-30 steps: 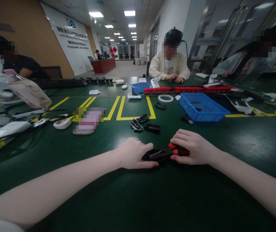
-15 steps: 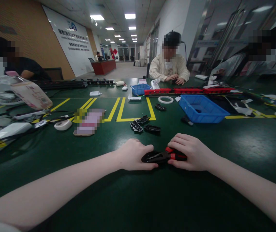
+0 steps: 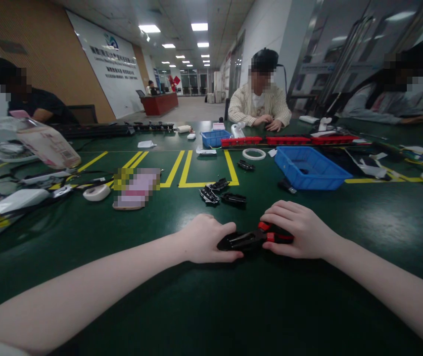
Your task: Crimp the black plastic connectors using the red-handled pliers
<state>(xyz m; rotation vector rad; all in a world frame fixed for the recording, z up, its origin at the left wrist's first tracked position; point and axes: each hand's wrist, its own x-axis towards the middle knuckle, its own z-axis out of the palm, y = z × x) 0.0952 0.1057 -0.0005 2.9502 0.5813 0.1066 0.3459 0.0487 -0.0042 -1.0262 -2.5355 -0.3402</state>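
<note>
While a roll of tape (image 3: 100, 195) and a phone (image 3: 137, 188) are lying over on the left, apart from both hands, the left hand (image 3: 207, 240) is pinching a black piece (image 3: 226, 242), thumb on one side and forefinger on the other, open only as wide as the piece. Just beyond, three small black parts (image 3: 210, 194) are sitting in a loose cluster on the green table (image 3: 211, 316). Now to the middle: the pliers (image 3: 256, 239) are pointing nose-left along that black piece, low between the two hands. Are the jaws biting? Can't tell, it's dark on dark there. And here's the danger: that nose is aiming straight at the left hand, so a slip, from a shallow bite or a sudden squeeze, could nip a finger. Too hard a squeeze could also crack the piece, if it's brittle, and send a chip flying. Over to the right hand (image 3: 300, 230), and it's wrapping round the pliers' handles, fingers curled in, the handles standing slightly apart. Beyond it, the blue tray (image 3: 322, 182) is sitting near.
</note>
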